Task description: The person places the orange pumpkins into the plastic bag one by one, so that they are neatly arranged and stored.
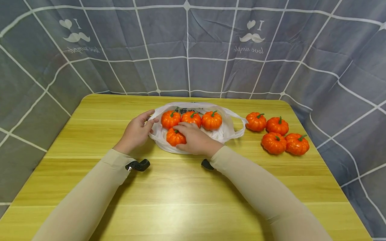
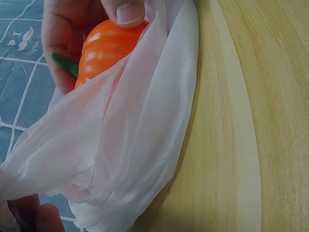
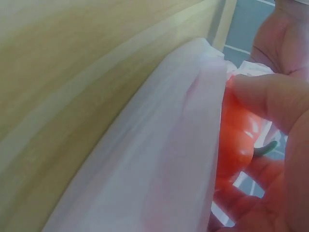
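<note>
Ribbed orange pumpkin (image 1: 173, 138) sits in a white plastic bag (image 2: 149, 111), fingers of the right hand (image 1: 196, 139) curled round it; the left hand (image 1: 136, 131) pinches the bag's edge, presumably for access.

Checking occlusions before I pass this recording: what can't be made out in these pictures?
Dark print on the white bag, head view: partly hidden behind the rear pumpkins.
Front pumpkin, head view: its right side is covered by the right hand.
Left hand, left wrist view: mostly cut off at the bottom-left corner.
</note>
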Demonstrator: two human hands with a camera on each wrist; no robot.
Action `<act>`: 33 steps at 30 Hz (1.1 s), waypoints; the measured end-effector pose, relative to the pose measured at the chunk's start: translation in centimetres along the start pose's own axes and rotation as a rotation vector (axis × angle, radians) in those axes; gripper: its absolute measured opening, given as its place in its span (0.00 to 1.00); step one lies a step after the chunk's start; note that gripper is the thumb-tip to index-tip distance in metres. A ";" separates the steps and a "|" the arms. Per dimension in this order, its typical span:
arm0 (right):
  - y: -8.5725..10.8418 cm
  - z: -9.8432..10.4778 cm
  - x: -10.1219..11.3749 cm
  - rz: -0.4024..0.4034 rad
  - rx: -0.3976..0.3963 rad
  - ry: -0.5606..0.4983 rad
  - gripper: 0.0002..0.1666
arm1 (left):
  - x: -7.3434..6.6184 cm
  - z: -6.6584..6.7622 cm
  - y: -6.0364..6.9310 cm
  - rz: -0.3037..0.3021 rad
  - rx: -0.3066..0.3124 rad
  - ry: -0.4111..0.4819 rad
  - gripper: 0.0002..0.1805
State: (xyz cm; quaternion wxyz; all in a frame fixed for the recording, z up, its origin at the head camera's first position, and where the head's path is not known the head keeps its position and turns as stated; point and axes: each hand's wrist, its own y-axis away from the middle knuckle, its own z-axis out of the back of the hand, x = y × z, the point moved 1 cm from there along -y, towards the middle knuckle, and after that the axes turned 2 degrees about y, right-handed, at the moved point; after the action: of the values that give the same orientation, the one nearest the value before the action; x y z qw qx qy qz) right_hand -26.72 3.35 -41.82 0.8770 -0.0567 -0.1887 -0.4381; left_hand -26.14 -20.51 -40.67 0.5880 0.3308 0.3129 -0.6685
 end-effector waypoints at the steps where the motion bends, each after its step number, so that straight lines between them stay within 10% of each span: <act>1: 0.0 0.0 0.1 -0.004 -0.006 -0.007 0.43 | 0.0 0.0 0.0 0.002 0.000 0.000 0.29; 33: -0.5 -0.1 0.9 0.014 -0.019 -0.062 0.42 | -0.2 0.1 0.2 0.018 0.016 0.035 0.29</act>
State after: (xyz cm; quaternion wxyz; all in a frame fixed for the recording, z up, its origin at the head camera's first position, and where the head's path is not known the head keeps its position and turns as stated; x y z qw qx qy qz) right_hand -26.60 2.35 -41.63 0.8733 -0.0801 -0.2111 -0.4317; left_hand -25.89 -20.52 -40.41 0.5858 0.3501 0.3147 -0.6597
